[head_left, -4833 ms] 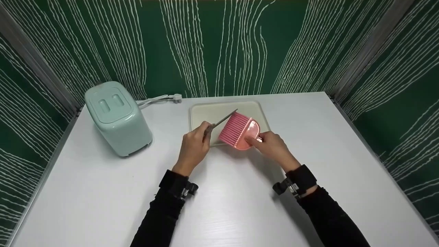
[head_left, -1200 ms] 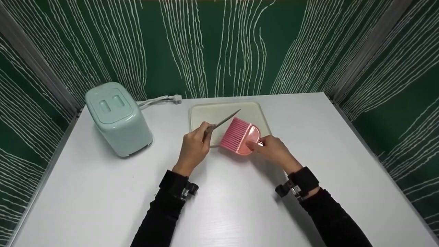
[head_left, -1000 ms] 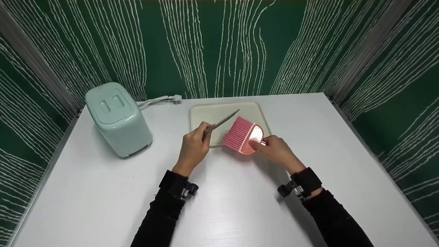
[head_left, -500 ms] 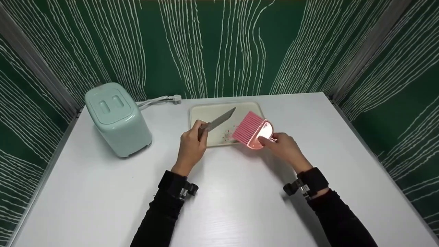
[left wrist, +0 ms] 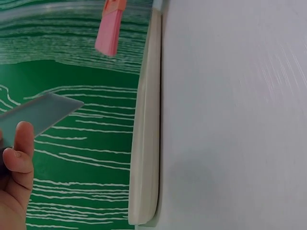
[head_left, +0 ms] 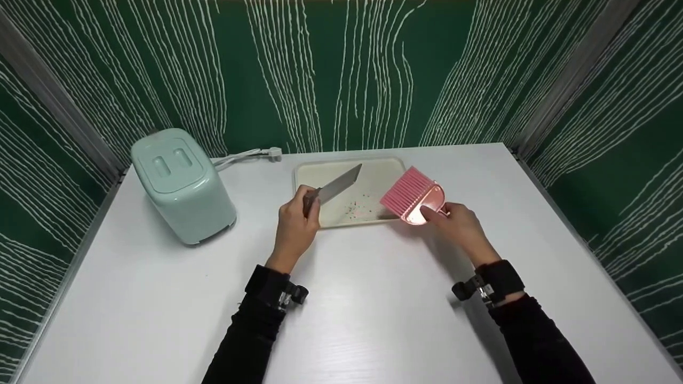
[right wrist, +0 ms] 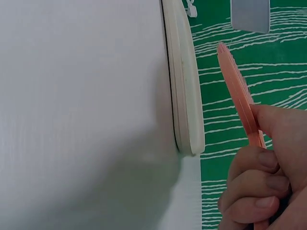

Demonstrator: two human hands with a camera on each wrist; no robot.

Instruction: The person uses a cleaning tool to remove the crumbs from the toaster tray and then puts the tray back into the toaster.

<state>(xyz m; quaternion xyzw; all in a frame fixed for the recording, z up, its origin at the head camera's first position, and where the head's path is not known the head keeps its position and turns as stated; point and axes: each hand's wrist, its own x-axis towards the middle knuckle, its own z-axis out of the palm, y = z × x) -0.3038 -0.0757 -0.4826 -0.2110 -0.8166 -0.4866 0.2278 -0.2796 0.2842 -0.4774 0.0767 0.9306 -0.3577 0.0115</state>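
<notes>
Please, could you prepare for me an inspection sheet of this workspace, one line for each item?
Surface: white table, with a cream tray near its back edge.
Job's things: knife and pink brush, both raised off the tray, not touching each other.
Clutter: small specks on the tray; mint-green appliance standing at the left.
Hands: left hand grips the knife; right hand holds the brush.
Cables: white cable beside the appliance, its plug lying loose.
Surroundings: green walls with white wavy lines.
</notes>
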